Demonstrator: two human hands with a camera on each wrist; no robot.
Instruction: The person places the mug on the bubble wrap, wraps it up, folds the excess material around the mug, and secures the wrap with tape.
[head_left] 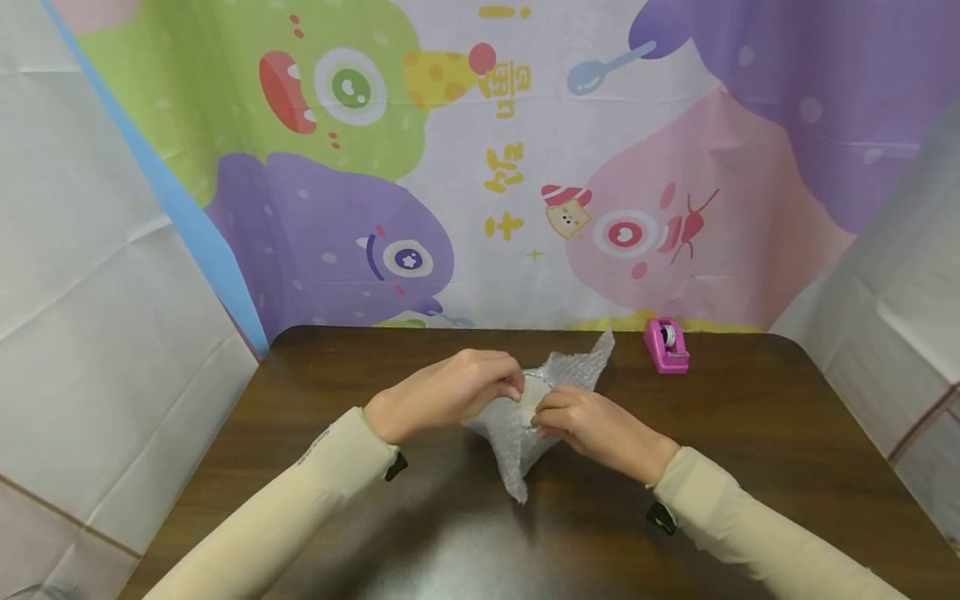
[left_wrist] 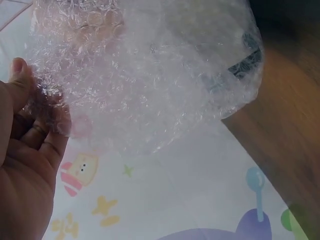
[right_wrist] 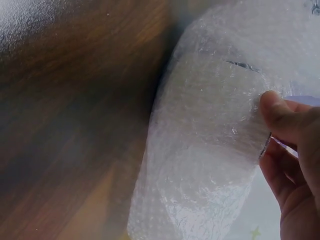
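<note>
A crinkled sheet of clear bubble wrap (head_left: 512,447) stands up off the dark table, one long corner toward me and another toward the back right. A pale beige flat thing (head_left: 533,397) shows at its middle, between my hands; a dark patterned edge shows through the film in the left wrist view. My left hand (head_left: 480,383) pinches the wrap at its left side, thumb on one face and fingers behind. From the right, my right hand (head_left: 573,422) pinches it between thumb and fingers, as the right wrist view (right_wrist: 295,150) confirms.
A pink tape dispenser (head_left: 667,347) with a roll in it sits near the table's back right edge. Behind the brown wooden table (head_left: 315,392) hangs a curtain (head_left: 480,275) printed with cartoon monsters. Light panels (head_left: 112,275) flank both sides.
</note>
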